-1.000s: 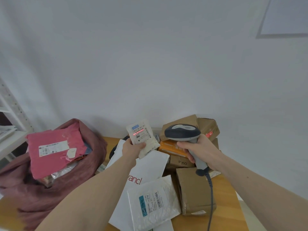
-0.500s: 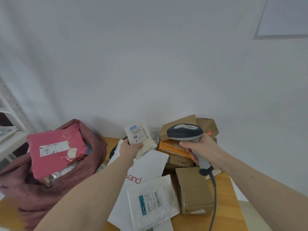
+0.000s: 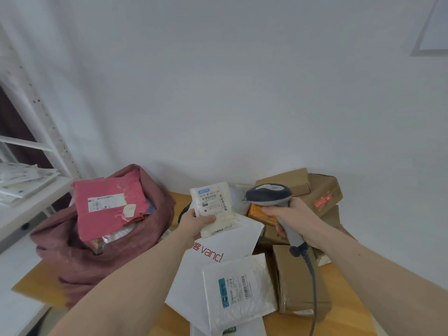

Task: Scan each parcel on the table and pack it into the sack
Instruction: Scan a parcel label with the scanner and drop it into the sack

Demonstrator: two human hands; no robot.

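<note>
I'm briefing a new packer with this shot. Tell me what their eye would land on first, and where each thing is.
First, mid-frame: the left hand holds up a small white parcel, label showing, with the grey scanner gripped in the right hand just beside it. Next, at the left, the maroon sack with a pink parcel lying on top. Brown boxes crowd the right of the wooden table.
</note>
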